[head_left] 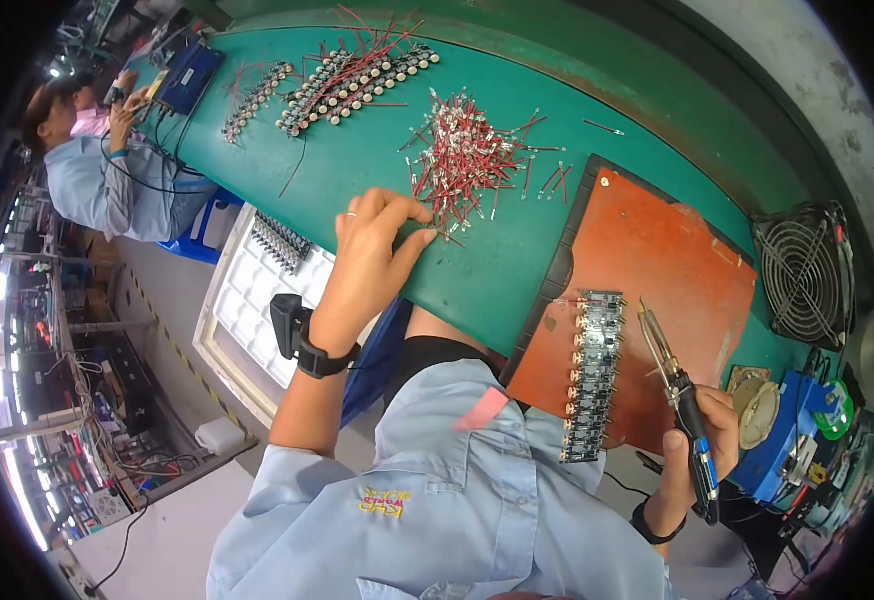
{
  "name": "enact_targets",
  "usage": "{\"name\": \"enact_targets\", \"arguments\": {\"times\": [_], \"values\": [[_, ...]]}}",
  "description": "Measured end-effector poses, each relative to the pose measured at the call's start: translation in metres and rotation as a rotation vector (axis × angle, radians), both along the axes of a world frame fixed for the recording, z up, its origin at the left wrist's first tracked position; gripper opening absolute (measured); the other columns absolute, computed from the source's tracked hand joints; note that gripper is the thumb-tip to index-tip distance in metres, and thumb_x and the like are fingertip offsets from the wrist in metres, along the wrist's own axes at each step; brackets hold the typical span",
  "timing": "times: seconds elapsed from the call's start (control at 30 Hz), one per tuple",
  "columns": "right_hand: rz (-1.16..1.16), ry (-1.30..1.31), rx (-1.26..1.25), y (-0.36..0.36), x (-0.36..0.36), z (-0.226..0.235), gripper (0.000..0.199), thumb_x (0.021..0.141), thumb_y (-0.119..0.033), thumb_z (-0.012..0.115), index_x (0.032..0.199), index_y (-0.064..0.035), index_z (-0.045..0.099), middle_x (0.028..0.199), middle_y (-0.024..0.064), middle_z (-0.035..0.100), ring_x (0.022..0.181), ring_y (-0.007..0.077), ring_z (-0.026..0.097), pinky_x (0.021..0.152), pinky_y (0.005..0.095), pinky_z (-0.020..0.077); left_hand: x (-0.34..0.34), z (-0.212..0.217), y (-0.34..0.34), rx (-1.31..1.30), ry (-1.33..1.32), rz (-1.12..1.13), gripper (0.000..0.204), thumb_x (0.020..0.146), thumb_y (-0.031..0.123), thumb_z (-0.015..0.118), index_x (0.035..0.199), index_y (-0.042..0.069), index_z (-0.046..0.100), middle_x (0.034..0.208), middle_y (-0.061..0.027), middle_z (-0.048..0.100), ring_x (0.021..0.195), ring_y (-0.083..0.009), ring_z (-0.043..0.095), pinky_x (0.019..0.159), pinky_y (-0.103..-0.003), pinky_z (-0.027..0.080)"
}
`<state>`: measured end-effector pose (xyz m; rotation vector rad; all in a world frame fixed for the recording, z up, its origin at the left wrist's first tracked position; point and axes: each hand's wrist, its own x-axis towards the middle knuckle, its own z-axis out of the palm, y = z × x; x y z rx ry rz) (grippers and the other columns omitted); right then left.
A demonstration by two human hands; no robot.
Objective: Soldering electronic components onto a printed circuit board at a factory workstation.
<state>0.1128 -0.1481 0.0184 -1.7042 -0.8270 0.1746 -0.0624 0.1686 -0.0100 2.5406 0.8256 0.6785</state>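
Note:
My left hand point(382, 240) is at the near edge of a pile of short red wires point(467, 150) with bare, silvery ends. Its thumb and forefinger curl together in a pinch at one red wire point(450, 238), whose far end sticks out past the fingertips. In my right hand point(712, 440) is a soldering iron point(692, 430) with a black and blue handle, its tip pointing up and away over an orange-brown work mat point(677, 250). A strip of small circuit boards point(594, 375) lies on the mat, left of the iron.
Wired board strips point(357, 85) lie at the far left of the green table point(307, 190). A black fan point(805, 270) stands right of the mat, near a blue solder station point(777, 430). A white tray point(257, 315) sits below the table's left edge. Another person point(122, 175) works at left.

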Motion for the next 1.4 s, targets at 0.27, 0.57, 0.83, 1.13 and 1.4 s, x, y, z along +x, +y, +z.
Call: {"name": "enact_targets", "arguments": {"times": [0.27,0.57,0.83,1.13,1.4], "values": [[0.015,0.024,0.016,0.001,-0.008,-0.002,0.050,0.078,-0.032,0.074,0.105,0.0051,0.055,0.098,0.0145,0.057,0.084,0.0175,0.052,0.072,0.0267,0.0423,-0.008,0.003,-0.011,-0.142,0.079,-0.027,0.010,0.084,0.011,0.066,0.086,0.004,0.060,0.079,-0.0060,0.057,0.075,-0.0232,0.054,0.080,-0.033,0.038],[-0.043,0.184,0.033,0.005,-0.024,0.004,0.052,0.080,-0.031,0.074,0.111,0.0047,0.053,0.097,0.0143,0.063,0.080,0.0180,0.063,0.071,0.0275,0.0495,0.007,0.018,-0.047,-0.326,-0.192,-0.114,0.009,0.084,0.006,0.066,0.084,0.000,0.060,0.077,-0.0076,0.060,0.071,-0.0217,0.055,0.069,-0.031,0.042],[0.081,0.399,0.171,0.011,-0.024,0.004,0.051,0.083,-0.007,0.070,0.126,0.0053,0.045,0.112,0.0190,0.063,0.096,0.0243,0.066,0.084,0.0331,0.0531,0.039,0.037,-0.092,-0.414,-0.248,-0.474,0.008,0.081,0.004,0.068,0.082,0.001,0.061,0.074,-0.0069,0.057,0.069,-0.0214,0.053,0.060,-0.031,0.042],[0.095,0.303,0.176,0.026,-0.026,0.002,0.055,0.087,-0.015,0.065,0.132,0.0040,0.039,0.104,0.0214,0.064,0.100,0.0302,0.064,0.092,0.0428,0.0494,0.050,0.039,-0.108,-0.736,-0.216,-0.564,0.009,0.084,0.007,0.067,0.082,0.001,0.060,0.072,-0.0045,0.053,0.066,-0.0174,0.049,0.054,-0.028,0.039],[0.146,0.299,0.160,0.027,-0.026,0.001,0.053,0.087,-0.010,0.062,0.133,0.0031,0.037,0.105,0.0221,0.063,0.101,0.0300,0.063,0.092,0.0430,0.0492,0.052,0.040,-0.105,-0.757,-0.146,-0.610,0.011,0.084,0.007,0.066,0.080,0.002,0.058,0.070,-0.0040,0.051,0.064,-0.0167,0.047,0.055,-0.029,0.039]]}}
